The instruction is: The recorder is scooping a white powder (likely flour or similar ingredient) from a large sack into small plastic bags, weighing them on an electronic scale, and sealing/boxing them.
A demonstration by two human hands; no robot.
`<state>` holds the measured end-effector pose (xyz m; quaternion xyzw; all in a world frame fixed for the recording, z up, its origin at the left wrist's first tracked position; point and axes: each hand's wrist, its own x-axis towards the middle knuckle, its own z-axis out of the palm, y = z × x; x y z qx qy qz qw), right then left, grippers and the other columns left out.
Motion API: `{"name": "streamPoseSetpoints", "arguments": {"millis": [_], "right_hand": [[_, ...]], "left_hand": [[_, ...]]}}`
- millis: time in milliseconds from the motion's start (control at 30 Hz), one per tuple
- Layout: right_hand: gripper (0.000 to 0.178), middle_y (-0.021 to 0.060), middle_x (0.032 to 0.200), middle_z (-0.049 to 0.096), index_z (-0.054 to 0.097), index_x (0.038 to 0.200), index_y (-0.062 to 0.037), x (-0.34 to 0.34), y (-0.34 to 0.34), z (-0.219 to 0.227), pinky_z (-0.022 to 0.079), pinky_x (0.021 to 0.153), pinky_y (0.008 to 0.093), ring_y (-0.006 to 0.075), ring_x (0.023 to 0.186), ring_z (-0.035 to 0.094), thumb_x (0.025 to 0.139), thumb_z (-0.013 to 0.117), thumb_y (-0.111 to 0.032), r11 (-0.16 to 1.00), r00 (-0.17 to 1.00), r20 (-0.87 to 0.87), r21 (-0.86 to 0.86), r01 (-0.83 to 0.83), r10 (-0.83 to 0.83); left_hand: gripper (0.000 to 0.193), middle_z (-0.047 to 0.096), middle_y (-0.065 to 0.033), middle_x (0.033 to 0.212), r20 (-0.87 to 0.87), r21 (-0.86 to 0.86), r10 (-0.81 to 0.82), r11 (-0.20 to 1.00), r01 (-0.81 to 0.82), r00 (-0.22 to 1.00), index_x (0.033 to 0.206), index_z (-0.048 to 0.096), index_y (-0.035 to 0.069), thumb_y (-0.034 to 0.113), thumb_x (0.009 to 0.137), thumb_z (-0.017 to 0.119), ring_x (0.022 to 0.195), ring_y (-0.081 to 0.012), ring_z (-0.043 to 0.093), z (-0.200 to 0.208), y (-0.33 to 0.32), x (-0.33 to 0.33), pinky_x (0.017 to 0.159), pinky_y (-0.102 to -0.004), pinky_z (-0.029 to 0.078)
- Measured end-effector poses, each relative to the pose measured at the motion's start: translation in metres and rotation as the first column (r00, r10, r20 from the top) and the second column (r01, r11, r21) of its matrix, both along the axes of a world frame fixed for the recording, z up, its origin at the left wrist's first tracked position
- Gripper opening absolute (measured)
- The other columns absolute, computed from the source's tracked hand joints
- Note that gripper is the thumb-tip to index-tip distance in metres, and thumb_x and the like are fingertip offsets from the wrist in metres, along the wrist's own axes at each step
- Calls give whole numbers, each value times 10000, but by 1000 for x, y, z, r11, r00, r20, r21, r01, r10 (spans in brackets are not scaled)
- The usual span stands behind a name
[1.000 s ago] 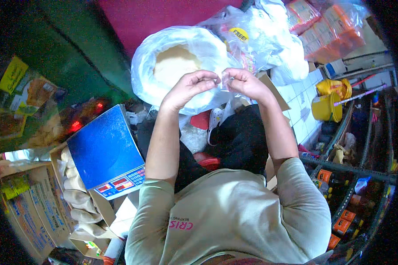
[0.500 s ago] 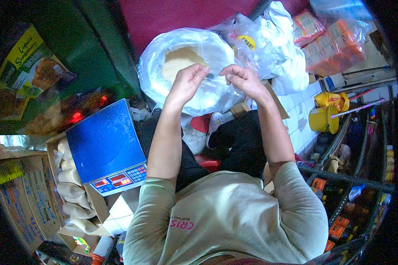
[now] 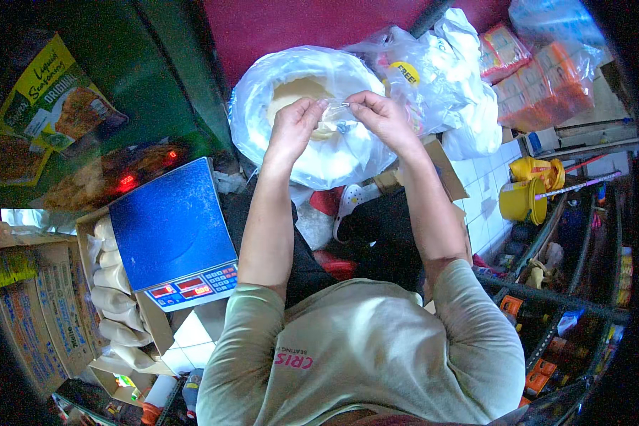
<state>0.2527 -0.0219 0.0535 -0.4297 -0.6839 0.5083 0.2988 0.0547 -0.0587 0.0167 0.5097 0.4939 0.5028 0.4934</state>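
Clear film (image 3: 336,112), thin and shiny, right there between the fingertips, and it has just been drawn out: a second ago the two pinches nearly met over the sack's right side; now there's a narrow gap with film across it, closer to the sack's middle. Looks like the film itself is being worked, its edges teased apart, though its exact shape is too faint to tell.

Left hand (image 3: 296,129) closed in a pinch at the film's left end, right hand (image 3: 382,121) pinching its right end, thumbs and forefingers doing the job. Straight below, apart from the film, sits the open sack (image 3: 358,153), with pale powder (image 3: 282,94) showing inside.

Further out, the blue scale (image 3: 174,224) stands off to the left, red display lit, and beside it, filled bags (image 3: 113,277) in a carton (image 3: 157,328). Away right, a yellow bucket (image 3: 520,201).
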Motion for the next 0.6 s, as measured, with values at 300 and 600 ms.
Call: {"name": "streamPoseSetpoints", "arguments": {"millis": [300, 600], "right_hand": [[268, 80, 925, 625, 639, 1035, -19, -17, -21, 4, 453, 808, 308, 196, 859, 582, 805, 673, -153, 704, 912, 43, 651, 284, -408], [223, 33, 734, 594, 628, 819, -14, -45, -1, -32, 434, 633, 254, 92, 704, 542, 827, 682, -230, 961, 937, -249, -195, 198, -244]], "left_hand": [[114, 587, -10, 747, 396, -33, 232, 970, -239, 888, 846, 598, 39, 142, 845, 648, 713, -103, 541, -15, 17, -3, 686, -222, 431], [109, 590, -8, 732, 95, 29, 5, 1000, -8, 995, 812, 575, 22, 36, 771, 675, 668, -74, 535, -9, 12, 13, 601, -225, 440]]}}
